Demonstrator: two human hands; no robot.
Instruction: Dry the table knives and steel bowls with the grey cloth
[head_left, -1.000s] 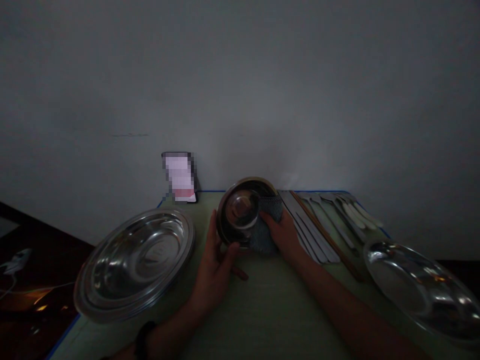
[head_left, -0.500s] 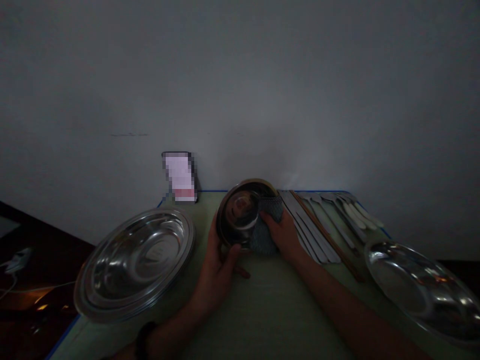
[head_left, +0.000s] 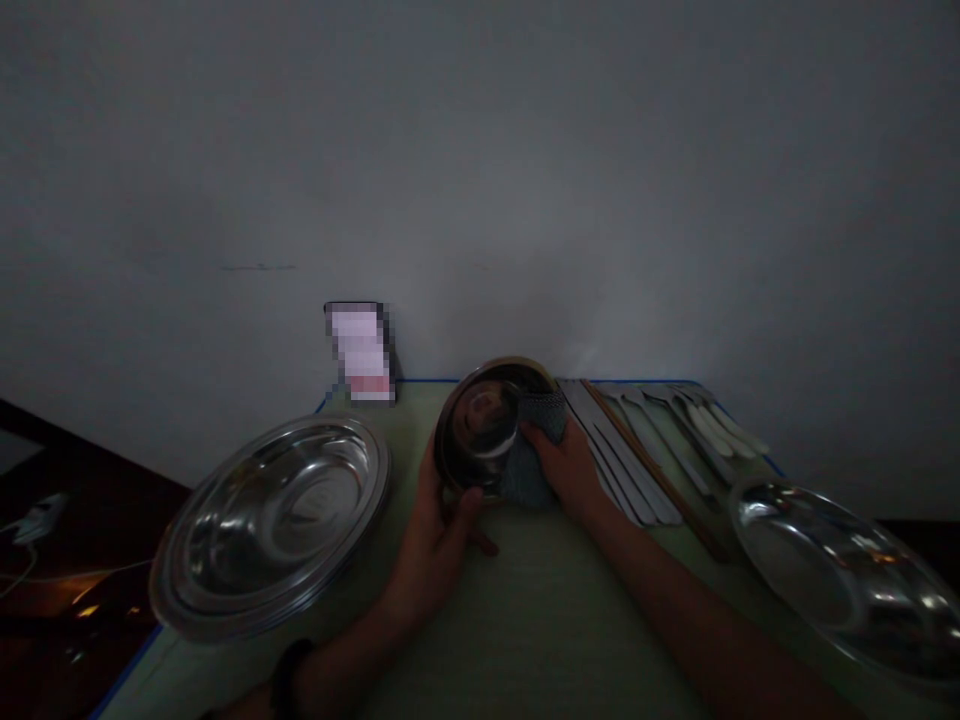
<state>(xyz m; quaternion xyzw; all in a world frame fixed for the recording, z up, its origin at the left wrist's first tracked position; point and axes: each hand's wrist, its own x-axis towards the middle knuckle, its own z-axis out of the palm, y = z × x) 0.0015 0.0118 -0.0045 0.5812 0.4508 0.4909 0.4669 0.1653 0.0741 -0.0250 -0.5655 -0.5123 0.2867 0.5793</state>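
A small steel bowl (head_left: pixel 480 425) is tilted up on the table's middle, its mouth facing me. My left hand (head_left: pixel 439 545) grips its lower left rim, thumb over the edge. My right hand (head_left: pixel 570 470) presses a grey-blue cloth (head_left: pixel 534 440) against the bowl's right side and rim, fingers closed on the cloth. The scene is dim.
A stack of large steel plates (head_left: pixel 270 520) lies at the left, another large steel plate (head_left: pixel 847 575) at the right. Several knives, spoons and a pair of chopsticks (head_left: pixel 652 450) lie in a row behind the right hand. A blurred-out upright object (head_left: pixel 361 352) stands by the wall.
The bowl has turned slightly between my hands; my left hand has shifted a little up along the rim. The right hand and cloth stay nearly in place.
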